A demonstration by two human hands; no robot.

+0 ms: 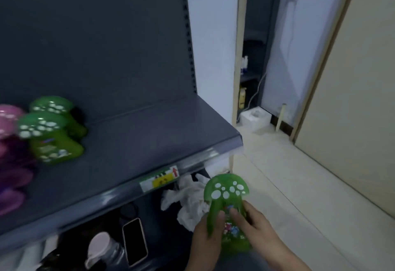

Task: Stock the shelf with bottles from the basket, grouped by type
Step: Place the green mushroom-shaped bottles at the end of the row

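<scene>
Both hands are gripping a translucent green plastic bottle with a white-spotted mushroom cap (227, 193), just below the right front edge of the dark grey metal shelf (139, 142). The left hand (206, 236) is curling round its left side and the right hand (256, 226) round its right. Two matching green bottles (51, 140) are standing on the shelf's left part, with pink-capped purple bottles (10, 121) beside them at its far left.

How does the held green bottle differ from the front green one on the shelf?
Left hand and right hand grip the held green mushroom-capped bottle; the front green shelf bottle stands untouched. The held bottle is below the grey shelf's edge; the shelf bottle sits on it. Both have spotted caps.
</scene>
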